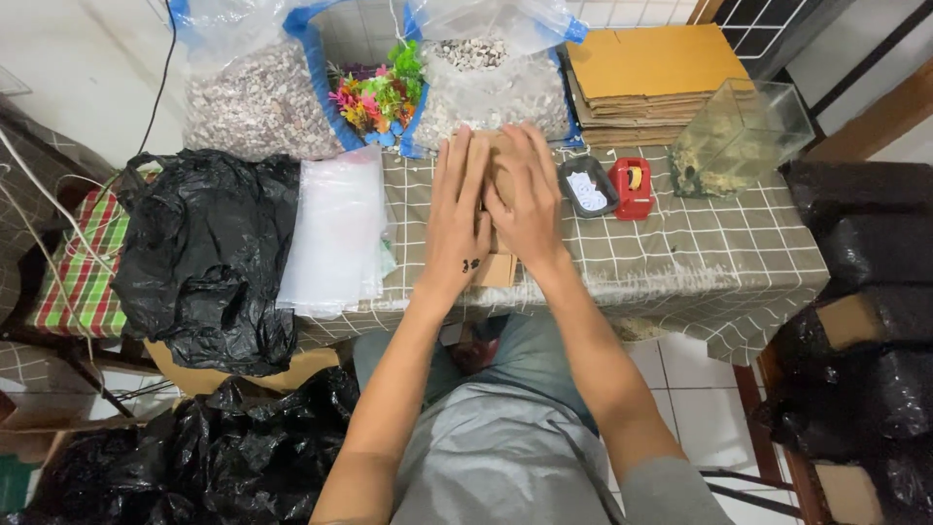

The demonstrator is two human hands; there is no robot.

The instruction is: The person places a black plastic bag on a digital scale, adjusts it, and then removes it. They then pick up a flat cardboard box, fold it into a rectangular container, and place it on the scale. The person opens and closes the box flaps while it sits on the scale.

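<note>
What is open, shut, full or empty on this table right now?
Cardboard box: under both hands, mostly hidden.
Left hand: flat on box.
Right hand: flat on box.
Gravel bags: open, full.
Glass tank: tipped, some gravel inside.
Grey tray: holds white bits.

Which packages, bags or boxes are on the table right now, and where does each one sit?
Small brown cardboard box: table centre, under both hands, left hand and right hand pressed flat on it.
Two clear plastic bags of gravel, blue-edged: back of table.
Stack of clear plastic sleeves: left of the box.
Black plastic bag: left edge, crumpled.
Flat brown cardboard sheets: back right, stacked.
Red tape dispenser: right of the hands.
</note>
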